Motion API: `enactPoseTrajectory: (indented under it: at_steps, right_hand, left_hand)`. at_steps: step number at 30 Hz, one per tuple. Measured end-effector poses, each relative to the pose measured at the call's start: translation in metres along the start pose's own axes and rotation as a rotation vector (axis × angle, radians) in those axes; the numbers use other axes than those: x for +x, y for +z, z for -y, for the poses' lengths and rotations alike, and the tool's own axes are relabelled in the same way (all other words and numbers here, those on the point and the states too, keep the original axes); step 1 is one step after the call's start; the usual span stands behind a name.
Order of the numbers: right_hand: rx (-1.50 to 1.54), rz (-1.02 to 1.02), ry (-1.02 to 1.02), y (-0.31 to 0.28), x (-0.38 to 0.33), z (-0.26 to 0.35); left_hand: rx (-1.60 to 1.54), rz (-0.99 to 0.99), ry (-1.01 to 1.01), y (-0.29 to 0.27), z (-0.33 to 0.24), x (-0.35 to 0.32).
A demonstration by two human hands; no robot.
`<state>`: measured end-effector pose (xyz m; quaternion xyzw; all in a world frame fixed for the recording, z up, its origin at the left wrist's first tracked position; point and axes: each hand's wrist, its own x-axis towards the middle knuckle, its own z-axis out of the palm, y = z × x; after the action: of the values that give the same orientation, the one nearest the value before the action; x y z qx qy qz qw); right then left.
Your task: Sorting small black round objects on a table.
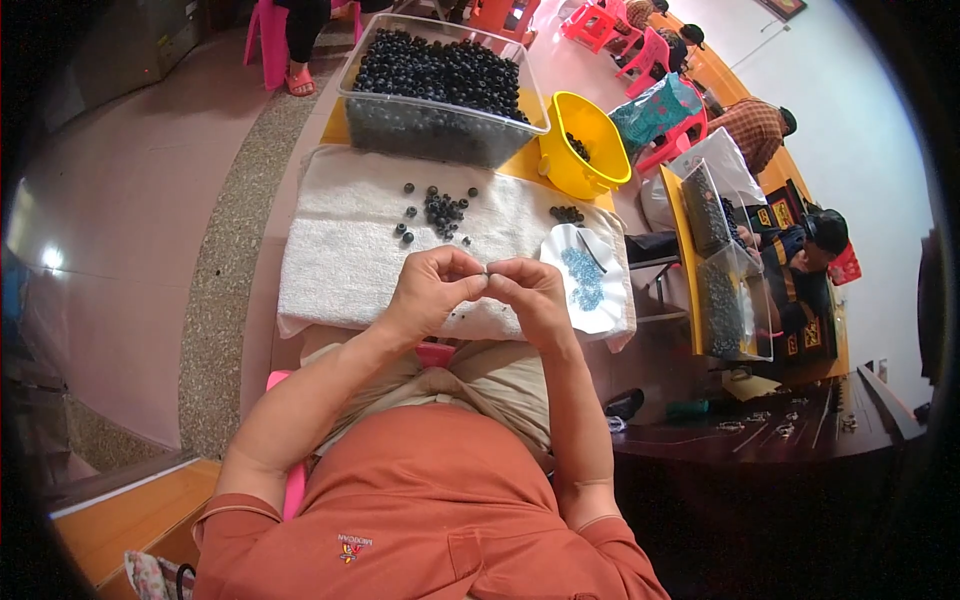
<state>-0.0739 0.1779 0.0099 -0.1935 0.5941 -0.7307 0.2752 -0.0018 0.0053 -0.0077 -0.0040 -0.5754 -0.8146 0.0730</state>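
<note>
My left hand (pixel 436 287) and my right hand (pixel 532 294) meet over the near edge of a white towel (pixel 335 225). Both are closed in a pinch, thumb against forefinger, fingertips touching or nearly so. Something tiny and dark seems to sit between them, too small to make out. Beyond my left hand lies a loose group of round black beads (pixel 443 213) on the towel. To the right of my right hand is a white scalloped dish (pixel 597 318) holding small clear-blue beads (pixel 583 278) and a thin dark stick (pixel 593 254).
A clear plastic bin (pixel 440 130) full of black beads stands at the towel's far side, beside a yellow tub (pixel 585 172) with some beads inside. A small dark bead cluster (pixel 567 214) lies near the dish. Other people sit at the right, by more clear bins (pixel 722 300).
</note>
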Motion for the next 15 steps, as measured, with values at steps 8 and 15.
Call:
enactPoseTrajectory:
  at_steps: [8, 15]
  right_hand:
    - [-0.294, -0.074, -0.313, 0.001, -0.001, -0.013]
    - [-0.281, -0.036, -0.414, 0.003, 0.001, -0.017]
  left_hand:
    - [-0.174, -0.021, -0.089, 0.001, -0.005, -0.001]
    - [-0.268, 0.011, -0.186, -0.004, -0.004, 0.0]
